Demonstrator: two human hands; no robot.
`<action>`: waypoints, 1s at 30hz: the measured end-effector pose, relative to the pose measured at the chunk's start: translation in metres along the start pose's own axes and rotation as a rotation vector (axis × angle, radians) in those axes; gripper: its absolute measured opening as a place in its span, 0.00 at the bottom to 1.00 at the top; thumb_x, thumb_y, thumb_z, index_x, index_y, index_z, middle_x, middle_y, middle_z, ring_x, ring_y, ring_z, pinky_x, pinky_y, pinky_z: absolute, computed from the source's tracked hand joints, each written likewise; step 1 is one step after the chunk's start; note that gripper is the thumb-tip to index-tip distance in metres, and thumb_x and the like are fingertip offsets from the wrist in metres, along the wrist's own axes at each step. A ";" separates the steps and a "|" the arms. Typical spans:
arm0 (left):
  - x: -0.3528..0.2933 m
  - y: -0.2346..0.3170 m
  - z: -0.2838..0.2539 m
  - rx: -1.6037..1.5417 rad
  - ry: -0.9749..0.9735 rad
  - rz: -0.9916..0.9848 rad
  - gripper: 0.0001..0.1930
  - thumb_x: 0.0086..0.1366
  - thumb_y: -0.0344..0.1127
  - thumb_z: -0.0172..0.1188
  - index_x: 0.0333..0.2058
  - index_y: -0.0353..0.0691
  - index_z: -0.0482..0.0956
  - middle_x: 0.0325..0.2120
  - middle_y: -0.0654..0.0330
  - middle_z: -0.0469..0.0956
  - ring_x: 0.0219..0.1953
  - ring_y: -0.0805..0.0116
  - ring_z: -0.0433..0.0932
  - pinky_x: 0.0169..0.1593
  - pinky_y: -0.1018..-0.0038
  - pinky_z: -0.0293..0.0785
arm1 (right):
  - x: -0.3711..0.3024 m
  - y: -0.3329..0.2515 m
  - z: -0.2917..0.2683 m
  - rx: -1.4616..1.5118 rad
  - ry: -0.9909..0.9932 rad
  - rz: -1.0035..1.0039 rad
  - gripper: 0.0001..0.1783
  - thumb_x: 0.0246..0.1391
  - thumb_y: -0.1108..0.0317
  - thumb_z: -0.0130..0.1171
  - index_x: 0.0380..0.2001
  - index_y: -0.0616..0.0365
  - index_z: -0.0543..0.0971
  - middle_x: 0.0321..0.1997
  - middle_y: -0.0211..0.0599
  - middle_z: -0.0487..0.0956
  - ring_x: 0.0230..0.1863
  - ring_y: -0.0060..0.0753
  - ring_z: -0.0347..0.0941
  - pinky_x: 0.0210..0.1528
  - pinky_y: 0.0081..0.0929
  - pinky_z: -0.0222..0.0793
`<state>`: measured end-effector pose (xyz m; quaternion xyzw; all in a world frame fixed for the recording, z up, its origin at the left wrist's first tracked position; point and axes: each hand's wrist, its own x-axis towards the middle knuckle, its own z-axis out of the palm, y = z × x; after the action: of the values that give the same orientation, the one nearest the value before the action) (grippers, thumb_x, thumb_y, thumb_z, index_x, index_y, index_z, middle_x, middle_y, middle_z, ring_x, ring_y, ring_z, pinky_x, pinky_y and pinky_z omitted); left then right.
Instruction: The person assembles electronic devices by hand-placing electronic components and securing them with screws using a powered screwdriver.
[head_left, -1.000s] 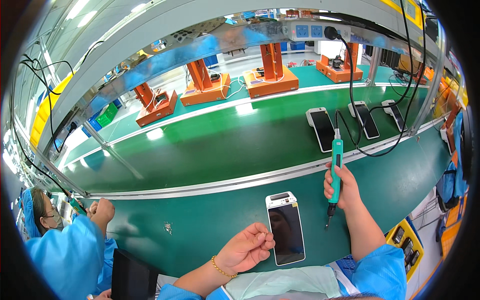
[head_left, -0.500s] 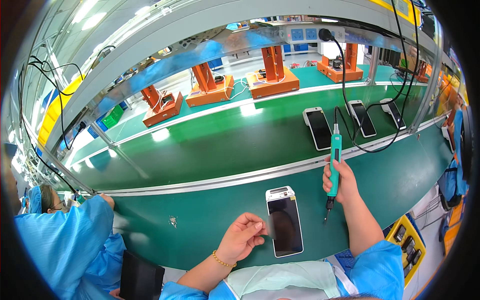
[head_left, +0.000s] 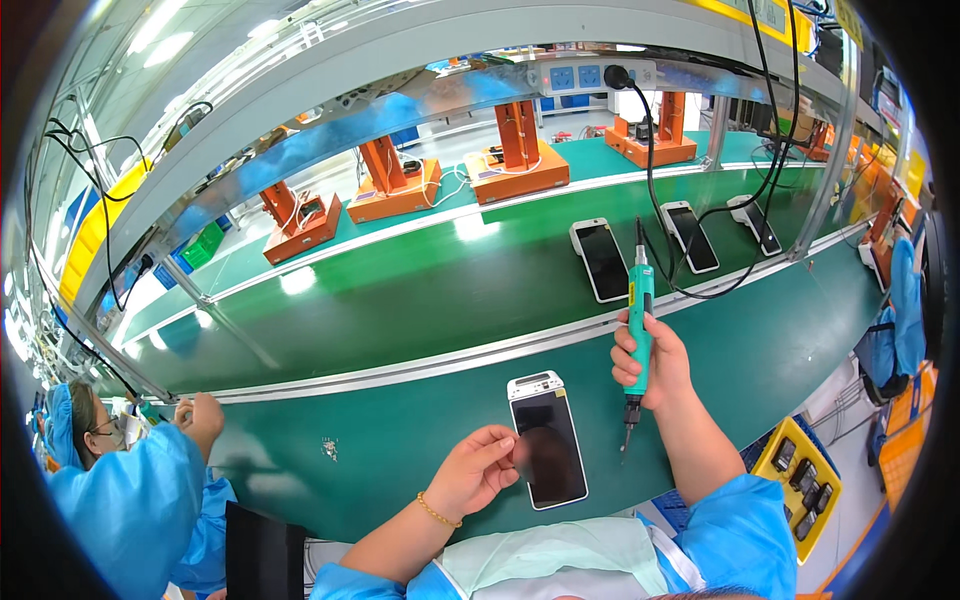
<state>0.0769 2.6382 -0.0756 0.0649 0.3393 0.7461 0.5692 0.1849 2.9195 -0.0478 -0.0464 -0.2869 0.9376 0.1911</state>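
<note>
A white handheld terminal (head_left: 552,470) with a dark screen lies face up on the green bench before me. My left hand (head_left: 482,468) is at the terminal's left edge, thumb and forefinger pinched together; whatever they may hold is too small or blurred to make out. In my right hand (head_left: 662,365) is a teal electric screwdriver (head_left: 640,310), gripped round its body. Its bit points down toward the bench, to the right of the terminal and apart from it. A little heap of small metal pieces (head_left: 329,449) lies farther left.
Several more white terminals (head_left: 600,262) rest on the belt beyond the metal rail. A black cable (head_left: 650,150) hangs near the screwdriver. Orange fixtures (head_left: 515,170) line the far side. At lower right sits a yellow bin (head_left: 800,480) of black parts. A co-worker's blue sleeve (head_left: 130,490) is at left.
The whole view has shifted slightly. My hands keep much the same poses, left by the terminal, right around the screwdriver. The co-worker's hand and head have come further into view.
</note>
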 end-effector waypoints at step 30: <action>0.015 -0.007 0.007 -0.059 -0.089 -0.126 0.14 0.73 0.42 0.46 0.31 0.39 0.72 0.26 0.64 0.67 0.28 0.76 0.61 0.30 0.80 0.60 | 0.015 0.046 0.106 -0.226 -0.267 -0.516 0.24 0.60 0.60 0.49 0.55 0.59 0.59 0.29 0.40 0.68 0.19 0.32 0.69 0.20 0.30 0.70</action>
<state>0.0806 2.6555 -0.0782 0.0597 0.2952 0.7149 0.6311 0.1349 2.8349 0.0153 0.1305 -0.4140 0.8183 0.3768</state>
